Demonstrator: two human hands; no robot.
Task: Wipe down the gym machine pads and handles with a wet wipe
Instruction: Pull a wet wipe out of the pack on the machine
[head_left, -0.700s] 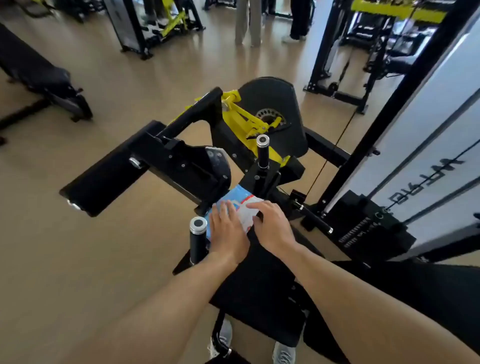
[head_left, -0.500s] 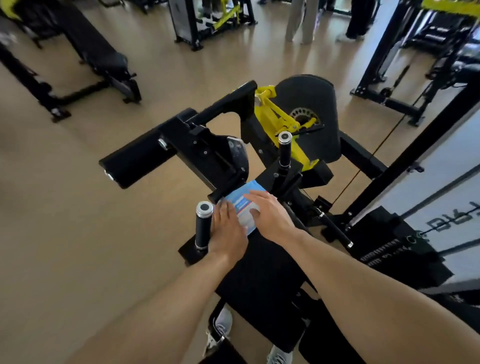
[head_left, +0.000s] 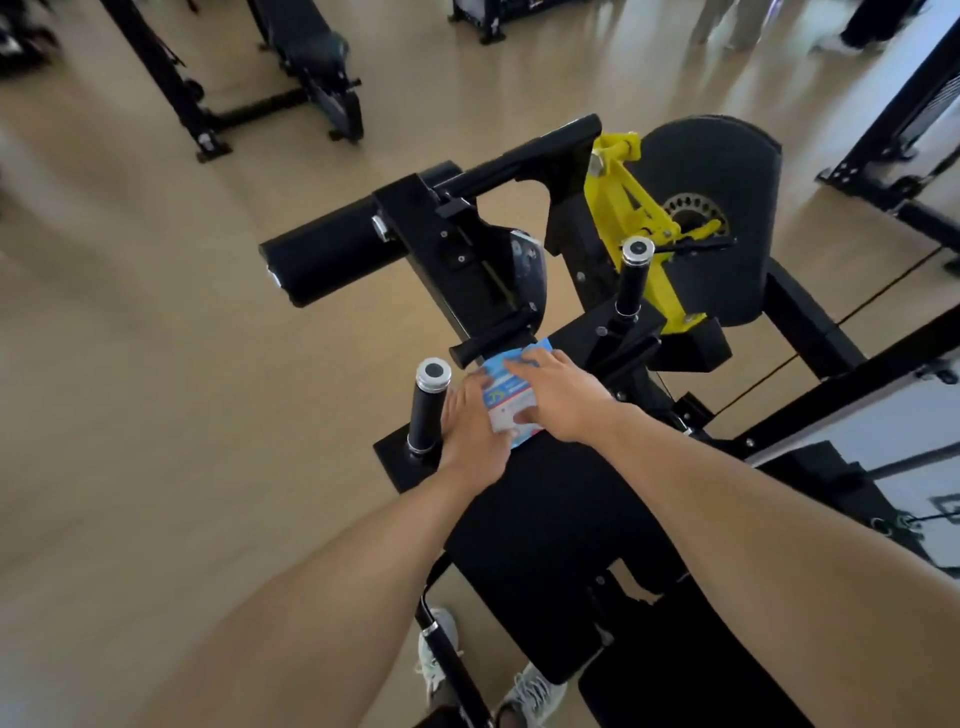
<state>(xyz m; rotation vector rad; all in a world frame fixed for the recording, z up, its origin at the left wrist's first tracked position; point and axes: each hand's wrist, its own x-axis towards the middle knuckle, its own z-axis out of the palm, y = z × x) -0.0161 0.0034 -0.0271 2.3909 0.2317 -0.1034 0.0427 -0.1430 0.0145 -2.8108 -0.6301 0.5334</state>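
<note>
A blue and white wet-wipe pack (head_left: 506, 400) lies on the front end of the machine's black seat pad (head_left: 550, 525). My left hand (head_left: 470, 431) holds the pack's left side, fingers wrapped on it. My right hand (head_left: 563, 397) rests flat on top of the pack from the right. Two upright black handles with silver caps flank the hands: the left handle (head_left: 427, 410) just beside my left hand, the right handle (head_left: 635, 275) farther back. A black roller pad (head_left: 322, 257) sticks out to the left of the yellow and black lever frame (head_left: 628, 218).
A round black cover (head_left: 727, 208) sits behind the yellow frame. A weight stack and cable (head_left: 831, 317) stand at the right. Other benches (head_left: 311, 57) stand on the tan floor at the back left. People's legs show at the top right. My shoes (head_left: 530, 691) are under the seat.
The view has swung down and left, so the machine sits more central. Both hands stay on the wipe pack; the right hand has shifted slightly over its top.
</note>
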